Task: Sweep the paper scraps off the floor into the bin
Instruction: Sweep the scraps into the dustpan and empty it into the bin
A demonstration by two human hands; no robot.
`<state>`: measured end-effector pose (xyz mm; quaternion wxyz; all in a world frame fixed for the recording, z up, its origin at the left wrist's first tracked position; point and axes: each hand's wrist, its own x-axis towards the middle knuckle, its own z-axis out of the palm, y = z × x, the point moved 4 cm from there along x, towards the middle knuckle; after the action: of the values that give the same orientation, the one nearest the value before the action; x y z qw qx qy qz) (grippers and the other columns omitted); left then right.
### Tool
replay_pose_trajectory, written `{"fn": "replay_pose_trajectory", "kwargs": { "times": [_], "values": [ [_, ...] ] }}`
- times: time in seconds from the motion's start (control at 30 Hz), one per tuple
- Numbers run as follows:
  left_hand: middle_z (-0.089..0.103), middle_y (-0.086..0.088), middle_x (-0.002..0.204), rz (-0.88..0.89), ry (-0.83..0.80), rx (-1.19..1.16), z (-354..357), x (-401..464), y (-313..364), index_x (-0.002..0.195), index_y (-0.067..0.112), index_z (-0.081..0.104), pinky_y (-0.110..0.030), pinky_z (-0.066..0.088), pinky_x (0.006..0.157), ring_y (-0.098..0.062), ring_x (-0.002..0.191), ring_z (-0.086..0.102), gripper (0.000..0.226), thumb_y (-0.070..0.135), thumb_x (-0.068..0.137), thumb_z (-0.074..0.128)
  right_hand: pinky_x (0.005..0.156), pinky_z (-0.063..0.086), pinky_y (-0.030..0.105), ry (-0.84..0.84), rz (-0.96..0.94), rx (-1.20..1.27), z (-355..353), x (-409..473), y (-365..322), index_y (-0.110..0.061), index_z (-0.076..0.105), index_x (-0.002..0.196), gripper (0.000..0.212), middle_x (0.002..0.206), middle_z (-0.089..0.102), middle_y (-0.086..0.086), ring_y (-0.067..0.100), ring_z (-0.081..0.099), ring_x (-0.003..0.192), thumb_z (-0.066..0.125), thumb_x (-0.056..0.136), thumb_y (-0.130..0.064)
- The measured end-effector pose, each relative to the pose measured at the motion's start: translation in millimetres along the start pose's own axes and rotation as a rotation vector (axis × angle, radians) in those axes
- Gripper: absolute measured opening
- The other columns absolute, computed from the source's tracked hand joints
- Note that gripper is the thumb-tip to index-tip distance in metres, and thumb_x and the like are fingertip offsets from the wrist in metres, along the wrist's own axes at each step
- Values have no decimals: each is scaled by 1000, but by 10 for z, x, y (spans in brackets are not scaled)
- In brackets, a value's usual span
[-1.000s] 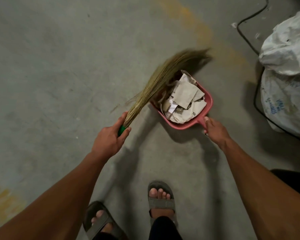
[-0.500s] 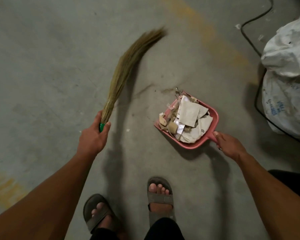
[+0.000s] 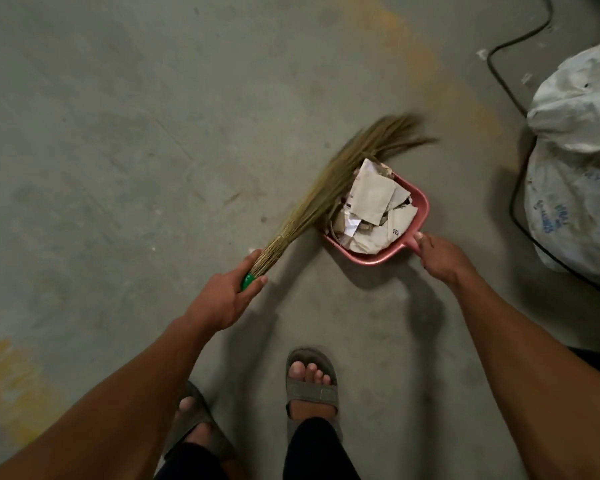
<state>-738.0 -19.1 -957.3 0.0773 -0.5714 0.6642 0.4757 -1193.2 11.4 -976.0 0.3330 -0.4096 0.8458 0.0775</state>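
Concrete floor (image 3: pixel 118 133): grey, with faded yellow patches at far centre-right and at near left.

White sacks (image 3: pixel 579 174): two stacked at the right edge, the lower one bearing blue print. A black cable (image 3: pixel 515 188) runs from the far right along the floor beside them and passes under the lower sack.

Broom (image 3: pixel 329 188): a bundle of straw-coloured bristles on a green handle stub. It slants from near left to far right. The bristle tips are blurred and splay just beyond the far edge of the dustpan; the mid-length lies against the dustpan's left side.

Dustpan (image 3: pixel 421 206): pink plastic, resting on the floor at centre, right of the broom. It is piled with paper scraps (image 3: pixel 371 199), white and beige, crumpled and heaped above the rim. A few small white flecks (image 3: pixel 482 54) lie on the floor at far right, near the cable.

Left hand (image 3: pixel 227 297): fingers and thumb curled fully round the green end of the broom, gripping it where the bristles are bound.

Right hand (image 3: pixel 440 259): closed round the dustpan's handle at the near right corner, thumb laid along the top. The handle itself is almost wholly hidden by the hand.

Sandals (image 3: pixel 310 389): grey, strapped, on both feet at the near edge, below the dustpan.
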Motion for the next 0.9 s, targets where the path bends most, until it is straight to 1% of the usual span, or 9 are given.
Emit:
{"fn": "replay_pose_trajectory", "kwargs": {
  "times": [0.07,0.17,0.23,0.3,0.43,0.57,0.7,0.77,0.9],
  "values": [
    [67,-16,135,33,32,-55,68,-152,72,166,51,13,-35,54,98,-18,95,67,69,62,106,44,94,49,46,3,10,50,39,-78,36,-27,63,117,53,111,69,15,33,63,99,21,107,-58],
    [72,-11,111,73,-6,-20,145,-318,92,165,55,12,-31,57,86,-12,79,68,69,66,103,41,84,41,39,-9,12,47,158,-212,149,-20,62,126,40,118,67,16,27,55,93,30,112,-39],
    [71,-8,104,76,-22,-2,172,-381,62,166,54,12,-23,52,78,-9,75,67,69,65,104,41,83,40,39,-7,38,102,216,-329,247,-19,63,126,44,112,67,15,29,57,93,30,111,-43],
    [71,-6,94,77,15,-16,142,-438,27,164,57,15,-22,51,72,-11,70,67,69,68,102,41,85,42,40,5,73,151,266,-440,365,-21,64,124,51,108,69,15,32,62,98,26,110,-52],
    [70,-7,105,14,133,-97,-9,-499,-30,163,59,16,-31,52,79,-11,77,66,64,64,105,43,86,42,39,-14,90,148,293,-685,575,-25,62,117,49,105,69,15,33,63,98,24,110,-54],
    [70,-16,105,-105,185,-117,-197,-371,-98,159,66,9,-47,66,75,-26,74,71,66,74,102,40,85,42,38,-31,124,128,243,-838,813,-21,65,120,52,105,67,13,32,61,96,24,111,-52],
    [64,-14,121,-229,88,-35,-224,-69,-44,166,53,11,-35,62,51,-28,70,71,70,66,105,44,85,42,37,-32,147,108,183,-861,885,-19,64,123,51,105,65,14,32,61,95,24,112,-49],
    [64,-14,124,-217,35,40,-163,0,14,166,51,14,-36,63,55,-26,71,69,70,66,105,44,89,45,40,-34,159,96,169,-810,876,-22,63,126,51,109,67,15,32,62,97,24,112,-51],
    [69,-13,118,-62,-68,86,27,-149,29,165,52,20,-31,59,66,-12,64,62,67,67,104,46,103,45,47,-27,171,65,134,-648,879,-27,61,135,55,134,65,14,35,60,115,22,110,-55]
  ]
}}
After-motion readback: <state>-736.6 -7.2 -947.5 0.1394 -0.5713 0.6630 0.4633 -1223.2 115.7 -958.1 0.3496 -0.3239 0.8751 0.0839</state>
